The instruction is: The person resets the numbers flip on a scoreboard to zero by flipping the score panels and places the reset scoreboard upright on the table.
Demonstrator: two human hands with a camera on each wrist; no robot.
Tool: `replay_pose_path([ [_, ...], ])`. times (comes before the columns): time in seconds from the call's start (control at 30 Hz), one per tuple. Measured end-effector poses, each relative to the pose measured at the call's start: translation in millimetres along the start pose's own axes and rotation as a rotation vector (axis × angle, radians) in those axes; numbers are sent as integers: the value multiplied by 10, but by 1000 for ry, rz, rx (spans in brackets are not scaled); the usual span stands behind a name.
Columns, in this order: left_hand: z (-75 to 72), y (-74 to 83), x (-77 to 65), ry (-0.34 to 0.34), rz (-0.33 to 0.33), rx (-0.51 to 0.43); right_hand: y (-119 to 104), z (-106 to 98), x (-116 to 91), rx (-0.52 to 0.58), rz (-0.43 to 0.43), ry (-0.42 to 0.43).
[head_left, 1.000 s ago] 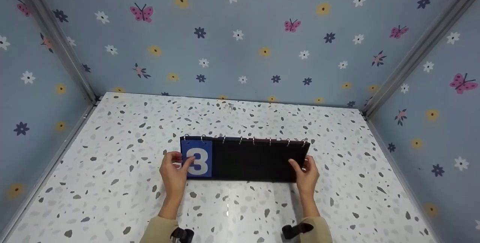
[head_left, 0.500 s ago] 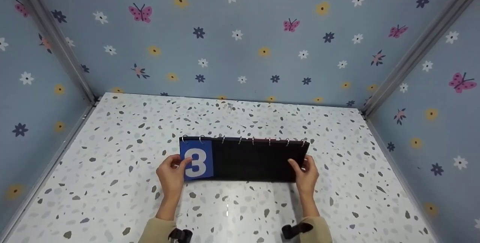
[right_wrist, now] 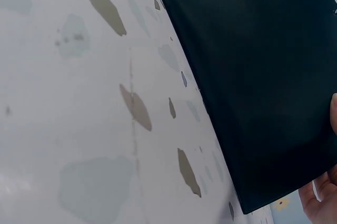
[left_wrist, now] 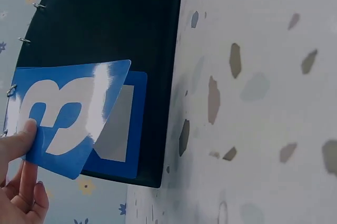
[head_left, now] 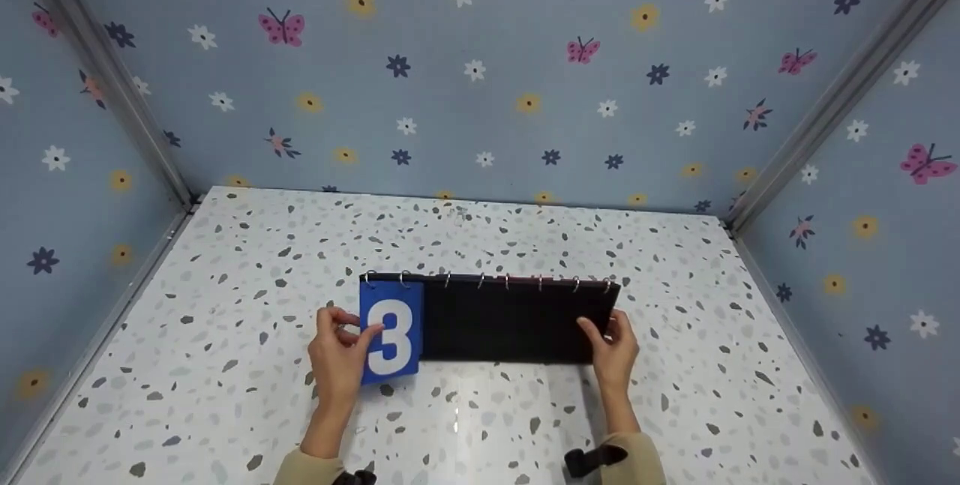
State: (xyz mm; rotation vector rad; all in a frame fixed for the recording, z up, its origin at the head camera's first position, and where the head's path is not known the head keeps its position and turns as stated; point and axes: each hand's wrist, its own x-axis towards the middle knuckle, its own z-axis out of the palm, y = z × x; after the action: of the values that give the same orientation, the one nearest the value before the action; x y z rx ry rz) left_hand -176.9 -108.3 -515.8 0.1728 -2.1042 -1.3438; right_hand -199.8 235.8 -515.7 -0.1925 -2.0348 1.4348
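Note:
A black flip scoreboard [head_left: 510,320] stands tilted on the table, with metal rings along its top edge. At its left end hangs a blue number card [head_left: 390,369] bearing a white 3. My left hand [head_left: 337,354] pinches this card by its left edge, thumb in front. The card's lower end is lifted off the board; in the left wrist view another blue-bordered card [left_wrist: 134,155] shows beneath it. My right hand [head_left: 615,346] grips the board's right edge, thumb on the front and fingers behind. In the right wrist view only part of that hand [right_wrist: 321,197] shows.
The speckled white table [head_left: 247,320] extends around the board. A blue wall [head_left: 480,80] with flowers and butterflies stands behind, with matching side panels and grey metal posts [head_left: 817,110] at the corners.
My left hand has drawn the card's lower end away from the board toward me, moving slightly left and down. The right hand and the black board have stayed in place.

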Motion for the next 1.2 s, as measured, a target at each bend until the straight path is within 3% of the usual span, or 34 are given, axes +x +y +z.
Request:
replay_pose_path([
  [0.3,-162,77,47,-179,62,-98,-54,-5,-20,-10,1,3],
  [0.57,-323,98,123,-291,145,-268,-40,-7,-15,5,-11,0],
  [0.67,-359,139,144,-296,150,-290,-47,-3,-11,5,-7,1],
  [0.97,-417,398,215,-204,161,-294,13,1,-2,3,26,-6],
  [1.2,-383,442,362,-172,294,-340,272,15,47,20,52,-10],
])
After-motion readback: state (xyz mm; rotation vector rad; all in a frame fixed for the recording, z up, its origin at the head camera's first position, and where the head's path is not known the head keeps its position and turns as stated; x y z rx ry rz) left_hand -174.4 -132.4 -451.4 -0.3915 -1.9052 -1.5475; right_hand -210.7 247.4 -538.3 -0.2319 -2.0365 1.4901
